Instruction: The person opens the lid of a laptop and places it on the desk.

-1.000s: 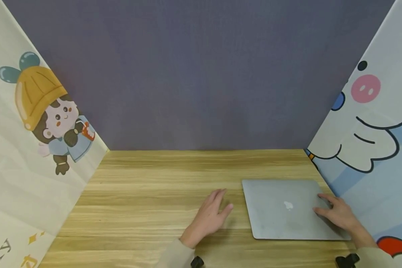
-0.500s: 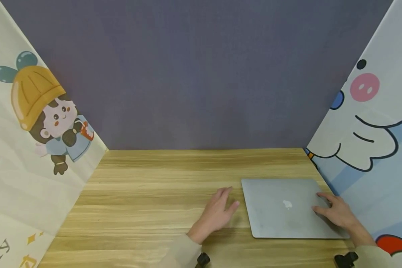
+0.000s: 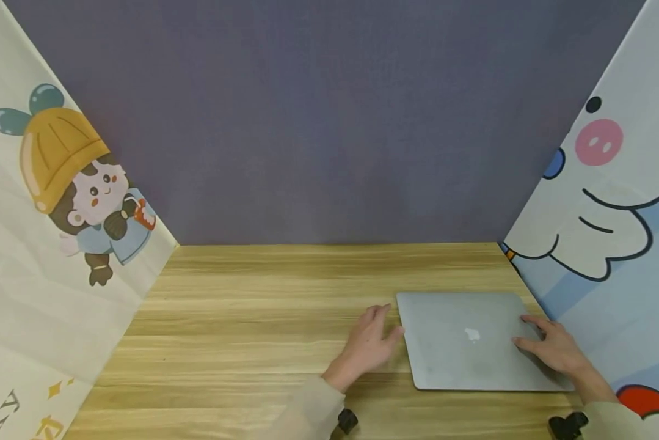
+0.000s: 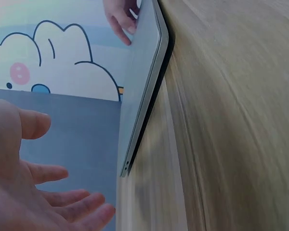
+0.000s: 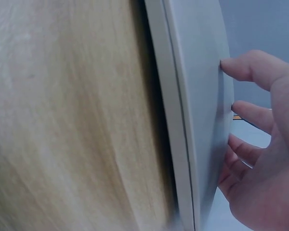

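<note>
A closed silver laptop (image 3: 461,360) with a pale apple logo lies flat on the right side of the wooden table. Just off its left edge is my left hand (image 3: 364,345), its fingers extended and thumb spread. In the left wrist view, that hand (image 4: 43,183) stays apart from the laptop (image 4: 144,72). My right hand (image 3: 557,349) rests at the laptop's right end, thumb and index fingertips on the lid. From the right wrist, the thumb of this hand (image 5: 274,130) touches the laptop lid (image 5: 202,72); its lower fingers are partly hidden.
The wooden table (image 3: 225,330) runs back to a dark grey panel (image 3: 329,122). Cartoon-printed panels stand at the left (image 3: 10,244) and right (image 3: 648,244); the right one is close to the laptop and my right hand. Small black devices sit at both wrists.
My left hand has moved right and slightly away from me, closing in on the laptop's left edge. The right hand and the laptop keep their places.
</note>
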{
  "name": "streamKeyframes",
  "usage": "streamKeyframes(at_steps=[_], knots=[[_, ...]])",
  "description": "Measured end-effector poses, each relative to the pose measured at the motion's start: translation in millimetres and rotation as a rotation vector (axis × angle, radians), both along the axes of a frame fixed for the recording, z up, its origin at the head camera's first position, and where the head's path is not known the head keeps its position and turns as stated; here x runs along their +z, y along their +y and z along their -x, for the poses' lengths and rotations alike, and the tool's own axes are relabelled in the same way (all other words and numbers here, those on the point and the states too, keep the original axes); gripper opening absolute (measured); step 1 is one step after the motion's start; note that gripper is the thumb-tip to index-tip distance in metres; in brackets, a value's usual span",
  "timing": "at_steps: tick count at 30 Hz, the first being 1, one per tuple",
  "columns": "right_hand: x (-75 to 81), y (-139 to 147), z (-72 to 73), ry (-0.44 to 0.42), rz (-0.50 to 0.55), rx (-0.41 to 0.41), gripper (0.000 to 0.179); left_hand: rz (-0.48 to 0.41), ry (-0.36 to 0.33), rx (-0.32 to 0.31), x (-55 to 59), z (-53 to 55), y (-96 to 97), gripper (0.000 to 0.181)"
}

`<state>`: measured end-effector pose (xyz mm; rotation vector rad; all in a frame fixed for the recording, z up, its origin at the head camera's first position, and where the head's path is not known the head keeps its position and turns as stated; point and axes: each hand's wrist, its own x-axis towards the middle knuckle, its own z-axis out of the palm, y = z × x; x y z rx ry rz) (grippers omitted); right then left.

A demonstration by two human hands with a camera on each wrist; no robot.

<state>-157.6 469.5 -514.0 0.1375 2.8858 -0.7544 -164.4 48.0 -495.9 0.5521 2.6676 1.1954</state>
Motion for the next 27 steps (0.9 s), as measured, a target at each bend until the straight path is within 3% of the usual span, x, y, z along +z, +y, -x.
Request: streamKeyframes(at_steps=[7, 20, 27], knots=[[-2.3, 0.6, -0.1, 0.032, 0.004, 0.004, 0.076, 0.013, -0.033, 0.028, -5.2, 3.0, 9.6, 0.067], [-4.6, 1.5, -0.4, 0.014, 0.023, -0.014, 0.078, 0.012, -0.075, 0.062, -7.5, 5.7, 24.2, 0.066], [-2.6, -1.2, -0.8, 0.009, 0.016, -0.019, 0.078, 0.034, -0.103, 0.041, -10.8, 8.1, 34.9, 0.066]])
